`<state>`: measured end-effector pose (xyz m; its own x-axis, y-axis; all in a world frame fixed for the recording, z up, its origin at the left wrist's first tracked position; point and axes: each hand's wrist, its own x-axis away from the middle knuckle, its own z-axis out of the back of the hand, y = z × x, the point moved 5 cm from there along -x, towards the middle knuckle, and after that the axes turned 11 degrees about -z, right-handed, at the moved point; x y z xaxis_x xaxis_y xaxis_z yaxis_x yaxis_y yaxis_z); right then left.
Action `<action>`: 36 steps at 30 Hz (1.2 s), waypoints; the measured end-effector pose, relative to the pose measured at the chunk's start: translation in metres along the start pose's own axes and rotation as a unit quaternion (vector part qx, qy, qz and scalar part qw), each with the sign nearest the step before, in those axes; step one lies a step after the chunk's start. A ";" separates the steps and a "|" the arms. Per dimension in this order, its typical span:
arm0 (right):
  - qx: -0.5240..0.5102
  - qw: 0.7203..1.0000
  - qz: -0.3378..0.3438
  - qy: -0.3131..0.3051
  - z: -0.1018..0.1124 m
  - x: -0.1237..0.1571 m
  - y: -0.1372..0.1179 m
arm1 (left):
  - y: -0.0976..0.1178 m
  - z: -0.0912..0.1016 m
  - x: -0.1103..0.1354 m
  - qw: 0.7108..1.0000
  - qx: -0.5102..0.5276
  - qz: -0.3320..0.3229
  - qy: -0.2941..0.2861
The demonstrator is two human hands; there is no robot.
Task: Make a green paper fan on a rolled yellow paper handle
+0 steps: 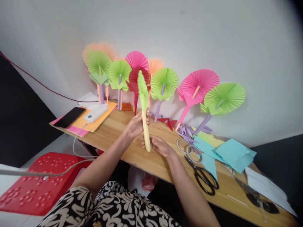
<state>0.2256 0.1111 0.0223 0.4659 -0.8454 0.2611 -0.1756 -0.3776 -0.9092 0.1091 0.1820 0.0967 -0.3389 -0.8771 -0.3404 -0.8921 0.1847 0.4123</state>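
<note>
Paper fan (144,107) between left-hand fingers (137,119)

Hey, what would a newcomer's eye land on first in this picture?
Probably the bright row of pleated paper fans standing along the wall at the back of the table. Next, in the center, the yellow-green fan seen edge-on, held in the left hand with the right hand at its lower handle. The black-handled scissors stand out at the front, right of center.

Craft workspace, paper fans (169,80), scissors (196,169), tape rolls (194,161), wooden table (113,129)
</note>
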 end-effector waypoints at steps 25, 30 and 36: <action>0.002 0.948 0.007 0.319 -0.048 0.070 0.065 | -0.002 0.010 0.053 0.972 -0.158 -0.015 0.174; -0.011 0.949 0.005 0.315 -0.043 0.069 0.070 | -0.009 0.011 0.047 0.970 -0.168 -0.019 0.175; -0.015 0.940 0.024 0.341 -0.030 0.070 0.082 | -0.020 0.021 0.048 0.954 -0.271 0.011 0.126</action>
<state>0.2178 0.0091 -0.0242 -0.2047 -0.9037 0.3759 -0.2108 -0.3344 -0.9186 0.1048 0.1457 0.0549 -0.2122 -0.9671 -0.1403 -0.5764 0.0079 0.8171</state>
